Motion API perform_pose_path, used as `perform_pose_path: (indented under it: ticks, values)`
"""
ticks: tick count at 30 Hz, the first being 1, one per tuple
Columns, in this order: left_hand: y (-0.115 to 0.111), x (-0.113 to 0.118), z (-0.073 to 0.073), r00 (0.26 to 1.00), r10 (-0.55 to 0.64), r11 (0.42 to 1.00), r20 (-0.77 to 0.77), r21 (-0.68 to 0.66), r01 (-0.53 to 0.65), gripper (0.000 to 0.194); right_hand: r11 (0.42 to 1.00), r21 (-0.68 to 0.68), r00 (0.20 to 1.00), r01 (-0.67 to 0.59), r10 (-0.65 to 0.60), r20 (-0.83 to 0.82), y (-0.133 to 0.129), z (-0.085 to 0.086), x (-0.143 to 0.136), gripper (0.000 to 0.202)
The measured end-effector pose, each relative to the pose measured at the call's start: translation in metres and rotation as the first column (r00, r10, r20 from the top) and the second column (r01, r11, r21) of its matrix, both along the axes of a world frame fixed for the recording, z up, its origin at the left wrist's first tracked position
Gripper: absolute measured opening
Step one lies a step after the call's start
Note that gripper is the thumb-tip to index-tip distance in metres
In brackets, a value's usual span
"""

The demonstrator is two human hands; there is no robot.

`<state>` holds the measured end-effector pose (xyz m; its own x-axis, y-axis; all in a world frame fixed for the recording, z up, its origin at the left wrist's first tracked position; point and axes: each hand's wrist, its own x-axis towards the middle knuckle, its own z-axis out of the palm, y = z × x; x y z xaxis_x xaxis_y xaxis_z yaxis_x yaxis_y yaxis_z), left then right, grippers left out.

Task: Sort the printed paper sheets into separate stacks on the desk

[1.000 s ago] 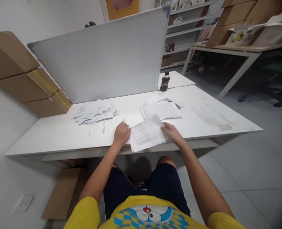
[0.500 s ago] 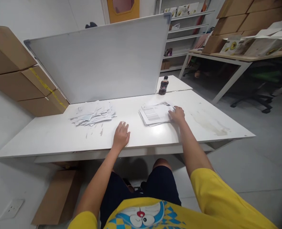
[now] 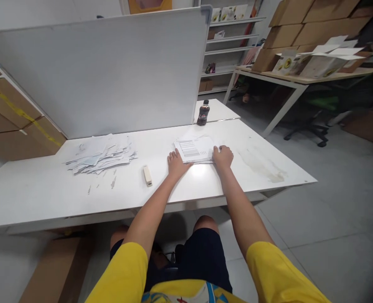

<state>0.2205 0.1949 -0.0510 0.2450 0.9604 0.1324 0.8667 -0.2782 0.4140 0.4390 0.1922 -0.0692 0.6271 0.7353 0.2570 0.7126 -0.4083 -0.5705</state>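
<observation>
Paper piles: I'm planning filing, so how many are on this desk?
2. A messy pile lies left of the small cream object; a neater pile lies between the left hand and right hand.

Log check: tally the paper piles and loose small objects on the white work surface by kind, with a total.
Loose white paper heap: 1
Printed white paper stack, between the left hand and right hand: 1
Small cream stapler-like tool: 1
Dark drink bottle with black cap: 1
Total: 4
</observation>
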Motion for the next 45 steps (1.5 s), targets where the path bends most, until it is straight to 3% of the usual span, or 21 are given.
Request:
perform_pose_path:
  ticks: [3,6,9,14,18,22,24,26,28,30,31,33,35,37,40,45]
  values:
    - [0.008,-0.003,-0.005,0.998,-0.032,0.997,0.054,0.068,0.028,0.090,0.997,0.010,0.997,0.072,-0.072,0.016,0.005,0.005,0.004,0.049]
    - [0.006,-0.004,-0.009,0.997,-0.014,0.994,0.070,0.113,0.006,0.075,0.998,-0.016,0.997,0.058,-0.057,0.055,0.010,0.013,0.007,0.047]
    - [0.002,-0.002,-0.008,0.998,-0.053,0.993,0.034,0.111,0.049,0.076,0.995,-0.079,0.997,0.068,-0.064,0.045,0.007,0.021,0.010,0.046]
    - [-0.002,-0.001,-0.003,0.991,-0.127,0.990,-0.034,0.050,0.129,0.094,0.974,-0.206,0.994,0.089,-0.101,-0.048,-0.012,0.029,0.019,0.038]
    - [0.000,-0.002,-0.007,0.994,-0.089,0.993,-0.063,0.067,0.093,0.079,0.966,-0.257,0.996,0.022,-0.043,-0.077,-0.022,0.028,0.023,0.027]
    - [-0.007,0.004,-0.006,0.996,-0.045,0.994,-0.076,0.098,0.052,0.065,0.970,-0.232,0.991,0.076,-0.098,-0.086,-0.017,0.031,0.018,0.038]
    - [-0.018,0.005,0.001,0.999,0.001,0.990,-0.046,0.142,0.006,0.063,0.977,-0.187,0.988,0.101,-0.120,-0.093,-0.019,0.033,0.015,0.047]
    - [-0.033,-0.004,0.012,0.999,-0.034,0.974,0.004,0.222,0.032,0.057,0.990,-0.109,0.987,0.092,-0.105,-0.123,-0.031,0.031,0.013,0.053]
    - [-0.045,-0.034,0.026,0.986,-0.163,0.943,0.034,0.300,0.146,0.048,0.998,-0.002,0.983,0.058,-0.058,-0.174,-0.056,0.024,0.011,0.057]
    - [-0.046,-0.087,0.042,0.970,-0.238,0.921,0.045,0.328,0.210,0.040,1.000,0.014,0.981,0.010,-0.007,-0.195,-0.087,0.010,0.004,0.057]
    - [-0.041,-0.119,0.050,0.982,-0.182,0.928,0.059,0.339,0.152,0.039,0.999,-0.019,0.991,-0.048,0.046,-0.124,-0.102,0.002,-0.001,0.059]
    - [-0.022,-0.189,0.062,0.988,0.091,0.913,0.123,0.386,-0.132,0.041,0.979,-0.143,0.988,-0.143,0.150,0.046,-0.126,-0.013,-0.015,0.066]
    - [0.003,-0.253,0.070,0.966,0.215,0.881,0.144,0.398,-0.255,0.042,0.960,-0.237,0.976,-0.148,0.181,0.124,-0.139,-0.021,-0.028,0.072]
    - [0.027,-0.302,0.070,0.938,0.331,0.855,0.100,0.388,-0.343,0.042,0.950,-0.287,0.978,-0.126,0.168,0.127,-0.141,-0.023,-0.037,0.076]
    - [0.049,-0.342,0.057,0.882,0.469,0.829,0.044,0.323,-0.457,0.045,0.940,-0.317,0.977,-0.126,0.173,0.124,-0.138,-0.019,-0.039,0.079]
    - [0.053,-0.357,0.032,0.858,0.511,0.775,0.058,0.401,-0.488,0.023,0.948,-0.298,0.977,-0.116,0.162,0.136,-0.138,-0.014,-0.037,0.075]
